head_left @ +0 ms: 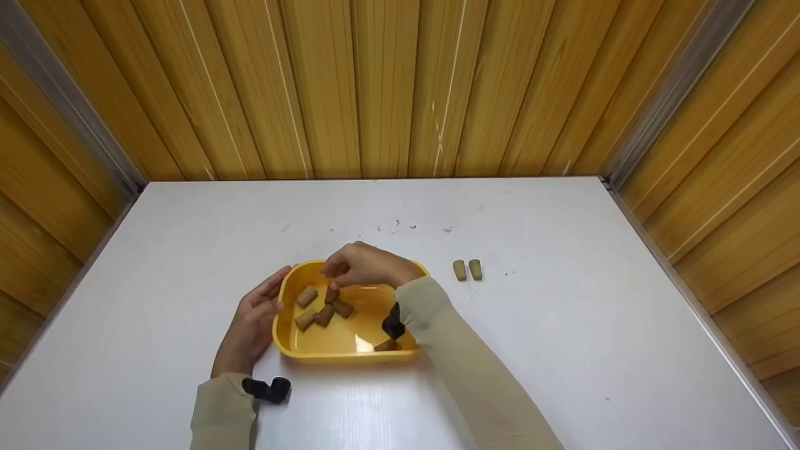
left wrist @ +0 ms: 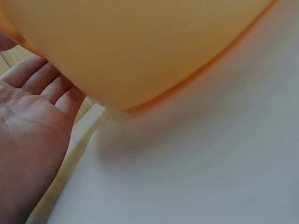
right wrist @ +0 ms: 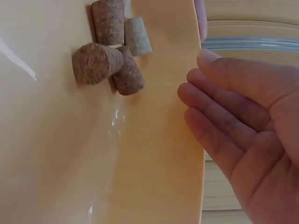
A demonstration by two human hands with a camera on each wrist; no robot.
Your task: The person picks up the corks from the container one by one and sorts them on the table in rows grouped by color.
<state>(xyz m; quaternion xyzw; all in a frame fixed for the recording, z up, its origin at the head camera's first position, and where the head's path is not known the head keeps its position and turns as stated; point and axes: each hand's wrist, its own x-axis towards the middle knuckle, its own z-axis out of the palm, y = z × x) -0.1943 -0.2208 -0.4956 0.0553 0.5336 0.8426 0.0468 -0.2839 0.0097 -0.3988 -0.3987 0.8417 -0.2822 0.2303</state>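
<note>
My left hand (head_left: 253, 322) holds the left side of a yellow plastic tray (head_left: 350, 358), its thumb at the rim and its fingers along the outer wall. In the left wrist view those fingers (left wrist: 58, 88) go partly out of sight behind the tray. Above the far rim is my right hand (head_left: 365, 264), fingers loosely bent, with nothing visible in them. Just below its fingertips lies a dark brown cork (head_left: 332, 294), among light corks (head_left: 307, 296) and darker corks (head_left: 324, 315) at the tray's left. Another brown cork (head_left: 386, 345) lies by the near wall.
Two light corks (head_left: 475, 269) stand or lie side by side on the white table (head_left: 562, 325), to the right of the tray. Wood-patterned panels (head_left: 381, 87) rise behind the table and at both sides.
</note>
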